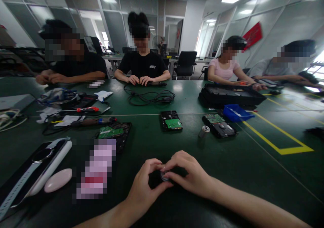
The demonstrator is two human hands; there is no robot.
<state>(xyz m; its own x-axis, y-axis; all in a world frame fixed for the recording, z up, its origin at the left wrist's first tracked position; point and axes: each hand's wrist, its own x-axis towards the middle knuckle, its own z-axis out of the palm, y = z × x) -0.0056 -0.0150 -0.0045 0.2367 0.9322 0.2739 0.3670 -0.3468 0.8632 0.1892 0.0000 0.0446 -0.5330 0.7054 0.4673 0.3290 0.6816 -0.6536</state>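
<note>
Near the table's front edge, my left hand (146,180) curls its thumb and fingers around the sides of a small round metal piece (165,177). From the other side my right hand (186,171) is closed in a pinch on the top of the same piece. Fingers cover most of it, so its exact kind is unclear. Farther off to the right stands a short silvery metal cylinder (204,131) with a round top. Behind it lies a hard drive (220,125) with its circuit board showing, and a second hard drive (171,120) rests straight ahead of my hands.
On the left are an electric screwdriver (95,121), a red screwdriver (87,109), a third hard drive (126,133), a watch (43,154) and a pink oval object (58,180). Across the table are a coiled cable (152,97), a blue tray (237,113), a black bin (230,94) and several people.
</note>
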